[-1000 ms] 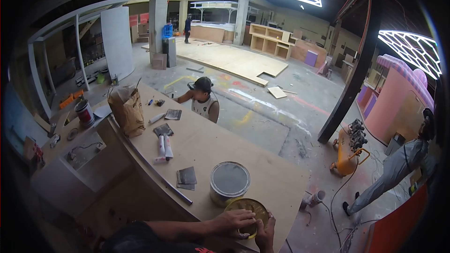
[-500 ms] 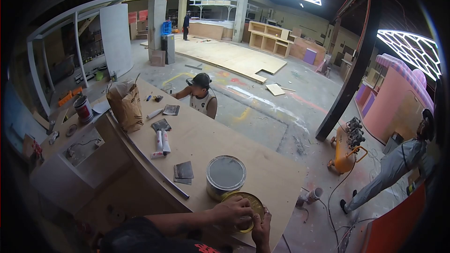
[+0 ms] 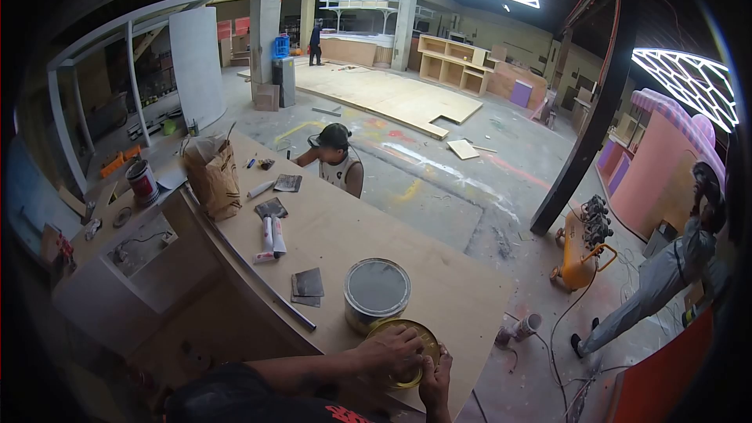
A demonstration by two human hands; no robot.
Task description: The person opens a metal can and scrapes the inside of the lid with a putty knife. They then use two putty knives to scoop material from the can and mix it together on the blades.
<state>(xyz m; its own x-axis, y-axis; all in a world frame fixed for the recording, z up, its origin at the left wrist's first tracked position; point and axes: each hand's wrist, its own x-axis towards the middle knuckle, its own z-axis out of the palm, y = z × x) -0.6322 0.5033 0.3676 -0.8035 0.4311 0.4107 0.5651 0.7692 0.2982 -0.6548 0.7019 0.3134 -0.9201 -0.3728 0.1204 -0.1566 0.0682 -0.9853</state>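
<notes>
A round gold tin lid lies on the plywood counter near its front edge. My left hand rests spread over the lid with its fingers curled on the rim. My right hand grips the lid's near edge from below. Right behind the lid stands a metal paint can with a grey top.
Scrapers, tubes, sandpaper sheets and a brown paper bag lie farther up the counter. A person in a cap works at its far side. A yellow compressor and a person in overalls stand at the right.
My hands have stayed on the gold lid, shifting only slightly. The person in overalls at the right has raised an arm to the head.
</notes>
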